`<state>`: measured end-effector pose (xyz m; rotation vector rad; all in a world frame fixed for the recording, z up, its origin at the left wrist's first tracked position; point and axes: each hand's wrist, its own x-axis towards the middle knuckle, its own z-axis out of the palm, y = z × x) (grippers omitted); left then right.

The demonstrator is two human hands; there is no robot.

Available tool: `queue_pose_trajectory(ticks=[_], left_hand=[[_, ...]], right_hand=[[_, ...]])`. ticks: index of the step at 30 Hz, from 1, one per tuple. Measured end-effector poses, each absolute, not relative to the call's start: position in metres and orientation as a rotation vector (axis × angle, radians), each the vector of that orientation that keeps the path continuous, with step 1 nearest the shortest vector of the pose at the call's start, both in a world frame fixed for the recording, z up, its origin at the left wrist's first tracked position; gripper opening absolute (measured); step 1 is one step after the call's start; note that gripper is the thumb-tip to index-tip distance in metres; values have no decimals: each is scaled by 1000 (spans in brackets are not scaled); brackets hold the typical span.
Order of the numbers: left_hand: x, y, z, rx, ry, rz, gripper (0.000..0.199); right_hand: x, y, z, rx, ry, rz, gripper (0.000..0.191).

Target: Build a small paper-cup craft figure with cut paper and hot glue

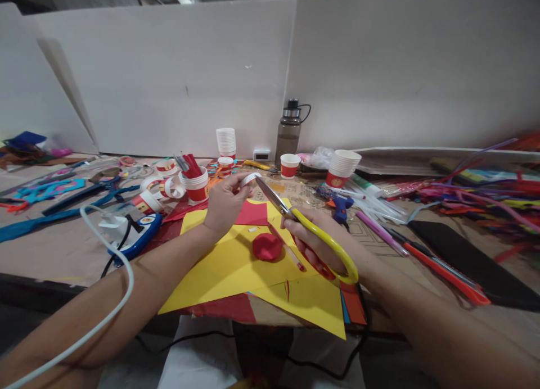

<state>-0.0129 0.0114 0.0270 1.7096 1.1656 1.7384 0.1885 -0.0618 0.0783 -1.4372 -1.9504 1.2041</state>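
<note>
My left hand [225, 204] pinches a small curled white paper strip [250, 179] above the yellow paper. In my right hand [318, 240] is a pair of scissors [346, 259] with yellow and red handles. The blades point up and left, their tips close to the strip; whether they touch it I cannot tell. Below both hands lie yellow paper sheets [219, 276]. On them rest a round red piece [266, 247], a red paper rectangle [252, 213], a pen [287, 247] and a tiny white scrap [252, 229].
A paper cup with red sticks [194, 188] stands left of my left hand, near a blue power strip [145, 234]. A water bottle [288, 136], stacked cups [342, 167] and a blue glue gun [341, 204] are behind. A black slab [472, 259] and coloured strips [498, 198] lie right.
</note>
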Motion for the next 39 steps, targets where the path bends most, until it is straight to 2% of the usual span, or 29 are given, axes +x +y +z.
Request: queue_pose_trajectory(ticks=[8, 19, 27, 29, 33, 39], left_hand=[[-14, 11, 27, 1707, 1165, 1721, 23], [-12, 7, 32, 1619, 1142, 1694, 29], [-20, 16, 35, 1436, 1059, 1769, 24], [-22, 19, 33, 1375, 1048, 1735, 23], [-21, 21, 29, 1242, 998, 1551, 28], [-18, 18, 32, 1181, 847, 1427, 28]], right_hand=[[188, -63, 75, -1419, -1918, 1232, 24], [186, -61, 79, -1407, -1927, 1254, 20], [194, -63, 75, -1243, -2007, 1374, 34], [196, -60, 73, -1183, -2073, 1251, 33], [204, -40, 63, -1155, -2163, 750, 23], [216, -16, 60, -1074, -2240, 211, 32]])
